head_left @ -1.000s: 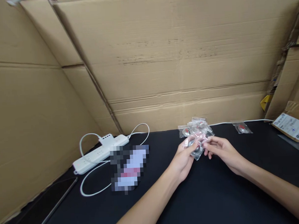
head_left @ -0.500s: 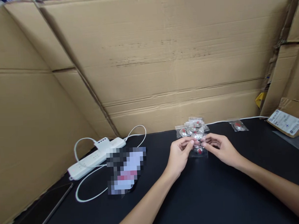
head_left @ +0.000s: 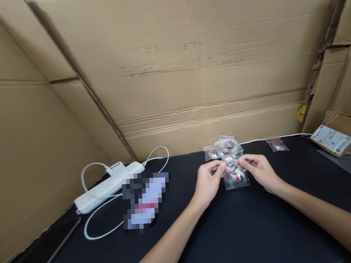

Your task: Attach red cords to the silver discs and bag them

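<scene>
A small clear plastic bag (head_left: 236,179) hangs between my hands, with a shiny round metal piece and a red mark showing inside. My left hand (head_left: 209,179) pinches its upper left edge between thumb and fingers. At the upper right edge, my right hand (head_left: 260,172) grips it in the same way. Just beyond my fingers lies a pile of similar bags (head_left: 227,146), each with a silvery disc and red spot. The exact contents are too small to make out.
One more such bag (head_left: 277,144) lies apart at the right, near a white cable. A torn cardboard package (head_left: 335,138) with a label sits at the far right. On the left are a white power strip (head_left: 108,188), looped cables and a blurred-out item (head_left: 148,200). Cardboard walls enclose the black table.
The bag between my hands has tilted, so its round metal piece now shows more fully. My hands stay close together, gripping its top. The whole view has shifted slightly.
</scene>
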`<state>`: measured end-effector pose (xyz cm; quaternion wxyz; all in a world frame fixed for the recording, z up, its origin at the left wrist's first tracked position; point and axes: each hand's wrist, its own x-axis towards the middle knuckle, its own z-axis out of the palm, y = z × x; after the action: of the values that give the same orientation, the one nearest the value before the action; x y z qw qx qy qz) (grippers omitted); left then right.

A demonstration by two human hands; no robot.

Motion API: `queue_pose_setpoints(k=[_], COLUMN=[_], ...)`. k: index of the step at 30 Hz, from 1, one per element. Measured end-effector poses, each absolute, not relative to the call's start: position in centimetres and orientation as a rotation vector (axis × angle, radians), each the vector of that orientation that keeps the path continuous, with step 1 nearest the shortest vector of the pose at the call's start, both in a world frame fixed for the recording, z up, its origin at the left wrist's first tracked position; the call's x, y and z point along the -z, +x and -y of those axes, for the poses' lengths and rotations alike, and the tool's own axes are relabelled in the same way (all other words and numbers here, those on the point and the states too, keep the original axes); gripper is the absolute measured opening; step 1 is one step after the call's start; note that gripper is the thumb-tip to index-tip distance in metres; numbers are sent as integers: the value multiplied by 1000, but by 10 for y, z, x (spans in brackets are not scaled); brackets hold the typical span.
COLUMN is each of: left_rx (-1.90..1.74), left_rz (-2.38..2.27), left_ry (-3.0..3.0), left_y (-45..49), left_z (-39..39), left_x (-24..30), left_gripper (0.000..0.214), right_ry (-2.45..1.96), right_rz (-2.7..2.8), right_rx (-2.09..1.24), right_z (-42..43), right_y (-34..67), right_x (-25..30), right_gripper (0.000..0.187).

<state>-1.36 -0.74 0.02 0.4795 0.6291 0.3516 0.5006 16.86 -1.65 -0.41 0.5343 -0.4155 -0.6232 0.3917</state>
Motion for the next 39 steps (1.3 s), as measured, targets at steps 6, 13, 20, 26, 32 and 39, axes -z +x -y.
queue_pose_setpoints(k=[6,13,20,26,32,39], left_rx=[-1227,-1253,-1241,-1318,-1141,-1074], left_rz=[-855,-877,-816,-829,-766,-815], left_ry=[1489,1688,1586,1570,1396,1314], left_y=[-13,-12,-12,-11,-16,-21], left_z=[8,9,11,16,11,6], left_x=[-2,-4,-8,-17,-19,-13], left_gripper=[26,20,20,17,40,23], right_ry=[-954,-889,-891,-853,-899,-900], right_rz=[1339,1523,1522,1544,1412,1349], right_rx=[-996,-1013,-1075,-1099,-1040,-1118], right_z=[17,19,18,24,21,16], right_y=[168,165,165,159,166,170], right_x=[4,3,5,-3,-3,2], right_gripper=[29,22,23,22,23,25])
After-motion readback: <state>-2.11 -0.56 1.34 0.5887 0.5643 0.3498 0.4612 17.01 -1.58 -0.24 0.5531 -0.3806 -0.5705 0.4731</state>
